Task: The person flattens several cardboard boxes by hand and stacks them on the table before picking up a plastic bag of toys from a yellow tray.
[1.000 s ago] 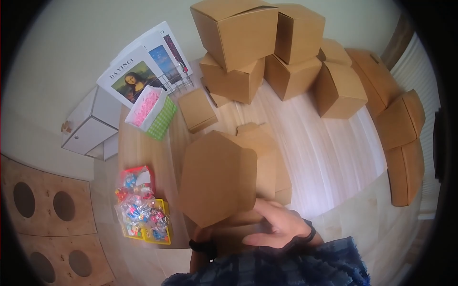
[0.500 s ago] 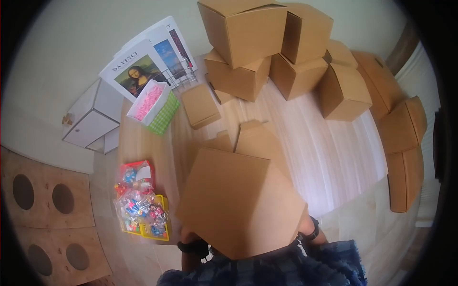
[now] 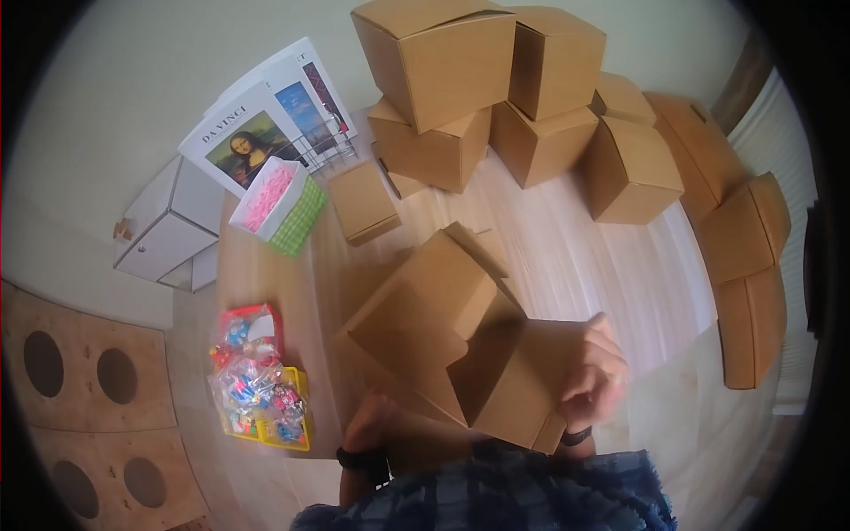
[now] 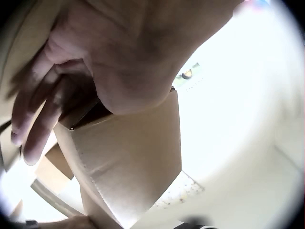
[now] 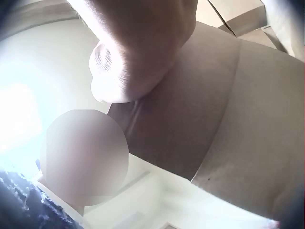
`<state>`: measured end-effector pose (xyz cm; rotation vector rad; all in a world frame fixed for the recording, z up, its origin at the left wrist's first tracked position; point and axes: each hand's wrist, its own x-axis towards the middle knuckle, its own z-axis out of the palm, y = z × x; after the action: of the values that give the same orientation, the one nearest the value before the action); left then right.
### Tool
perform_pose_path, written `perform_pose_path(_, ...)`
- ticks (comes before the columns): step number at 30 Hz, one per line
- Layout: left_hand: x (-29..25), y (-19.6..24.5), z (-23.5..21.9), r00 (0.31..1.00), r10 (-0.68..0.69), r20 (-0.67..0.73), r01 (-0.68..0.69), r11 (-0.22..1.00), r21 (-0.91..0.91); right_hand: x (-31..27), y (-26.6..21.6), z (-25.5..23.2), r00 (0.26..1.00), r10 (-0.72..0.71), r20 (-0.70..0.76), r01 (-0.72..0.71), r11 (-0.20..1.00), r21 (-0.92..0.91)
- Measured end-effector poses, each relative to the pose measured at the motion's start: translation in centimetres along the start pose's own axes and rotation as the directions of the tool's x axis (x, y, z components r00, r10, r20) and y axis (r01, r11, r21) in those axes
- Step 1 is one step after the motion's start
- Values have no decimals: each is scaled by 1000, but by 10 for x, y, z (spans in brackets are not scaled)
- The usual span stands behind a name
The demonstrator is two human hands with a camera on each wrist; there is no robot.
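I hold a brown cardboard box (image 3: 452, 327) in front of my chest, tilted, with its flaps standing open toward the table. My right hand (image 3: 595, 372) grips its right edge, fingers curled over the rim. My left hand (image 3: 367, 423) is at the lower left side, mostly hidden behind the card. In the left wrist view, my left hand (image 4: 90, 67) curls its fingers (image 4: 33, 129) round a panel of the box (image 4: 128, 162). The right wrist view shows my right hand (image 5: 138, 52) pressed against a creased wall of the box (image 5: 219, 119).
Several closed cardboard boxes (image 3: 443, 80) are stacked at the back and along the right (image 3: 744, 230). A small flat box (image 3: 363, 203), a green checked tub of pink filling (image 3: 283, 208), art prints in a wire rack (image 3: 252, 142) and bags of colourful items (image 3: 257, 385) lie to the left.
The box was up close with a flat panel filling the view; now it is lower and turned, flaps open. My right hand has come to its right edge.
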<state>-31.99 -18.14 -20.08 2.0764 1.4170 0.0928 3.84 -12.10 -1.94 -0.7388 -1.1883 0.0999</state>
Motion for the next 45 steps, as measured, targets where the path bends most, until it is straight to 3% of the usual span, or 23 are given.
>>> perform_pose_path(2,5,34,-31,995,-96,-28,88,973,-212,13,-1,-17,924,145,355,-128,989,-73)
perform_pose_path(3,8,52,-47,988,-145,-45,122,938,-326,18,4,-25,839,191,509,-181,981,-70)
perform_pose_path(4,11,70,-61,978,-195,-69,144,879,-454,16,3,-38,678,377,631,-327,924,-200)
perform_pose_path(6,19,105,-84,947,-307,-96,160,707,-689,26,-9,-36,454,555,697,-485,810,-328)
perform_pose_path(7,23,116,-92,926,-364,-97,153,599,-786,24,-4,-47,330,538,776,-381,828,-411)
perform_pose_path(8,27,121,-96,904,-419,-91,135,480,-867,12,4,-59,284,488,825,-367,851,-377)
perform_pose_path(10,30,121,-94,927,-304,-220,25,634,-773,-22,14,-83,185,379,907,-350,887,-300)
perform_pose_path(11,31,122,-96,935,-256,-244,-2,686,-727,-32,10,-92,148,470,870,-363,844,-394)
perform_pose_path(14,32,134,-106,950,-153,-272,-50,786,-617,-34,-14,-94,211,634,744,-619,676,-400)
perform_pose_path(17,39,138,-105,936,-85,-340,-123,830,-545,-54,-22,-104,267,682,681,-859,489,-154)
perform_pose_path(22,40,151,-114,936,-23,-351,-126,910,-396,-39,-31,-97,181,677,713,-817,507,-274)
perform_pose_path(25,36,142,-100,920,-17,-392,-136,923,-361,-43,-43,-78,441,620,649,-702,689,-180)
perform_pose_path(27,36,140,-95,903,12,-430,-161,936,-312,-58,-49,-75,389,736,554,-670,639,-378)
perform_pose_path(29,40,145,-99,881,79,-467,-209,950,-233,-74,-51,-78,281,883,376,-748,447,-490)
perform_pose_path(31,42,145,-105,877,124,-465,-214,966,-145,-67,-50,-76,341,881,329,-819,450,-355)
perform_pose_path(35,39,156,-124,865,25,-501,-198,935,-295,-86,-45,-87,442,831,338,-766,545,-339)
perform_pose_path(36,37,143,-107,784,47,-619,-66,998,-7,-96,-42,-93,457,828,323,-753,554,-354)
perform_pose_path(37,36,121,-73,694,104,-713,120,959,256,-114,-35,-106,460,836,298,-741,547,-390)
perform_pose_path(39,35,108,-55,589,14,-808,200,966,163,-128,-23,-129,393,877,276,-773,478,-418)
perform_pose_path(40,38,108,-61,594,-156,-789,47,986,-160,-132,-17,-137,358,895,265,-786,442,-432)
perform_pose_path(42,45,118,-81,668,-358,-653,-158,788,-595,-142,-12,-144,390,893,225,-751,450,-483)
perform_pose_path(43,48,138,-103,713,-398,-577,-200,674,-711,-144,-14,-143,405,892,202,-735,448,-509)
perform_pose_path(45,54,155,-127,801,-460,-383,-158,455,-876,-145,-15,-145,438,885,156,-707,447,-548)
